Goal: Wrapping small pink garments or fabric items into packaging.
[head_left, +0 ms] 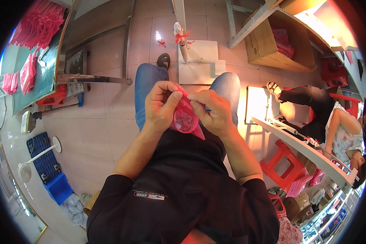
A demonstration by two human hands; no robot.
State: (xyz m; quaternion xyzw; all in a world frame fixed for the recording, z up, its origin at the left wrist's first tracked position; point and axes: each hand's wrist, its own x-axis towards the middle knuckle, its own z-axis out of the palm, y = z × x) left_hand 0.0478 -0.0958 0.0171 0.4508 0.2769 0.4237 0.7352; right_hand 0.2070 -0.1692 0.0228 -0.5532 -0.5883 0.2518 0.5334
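Over my lap, a bright pink, shiny, thin item (pixel 186 118) hangs between my hands; its kind is not clear. Its lower part has a round, see-through section with a pink rim, and a pointed pink tip sticks out below. My left hand (pixel 162 103) pinches its upper end between thumb and fingers. On the other side, my right hand (pixel 214 110) has thumb and forefinger closed at the same upper edge. The fingertips hide the exact spot each hand holds.
A white post with red ties (pixel 182 38) rises before my knees from a pale base plate (pixel 207 46). Pink pieces hang over a green table (pixel 44 87) at left. At right are a cardboard box (pixel 260 42), a red stool (pixel 282 162) and a seated person (pixel 343 126).
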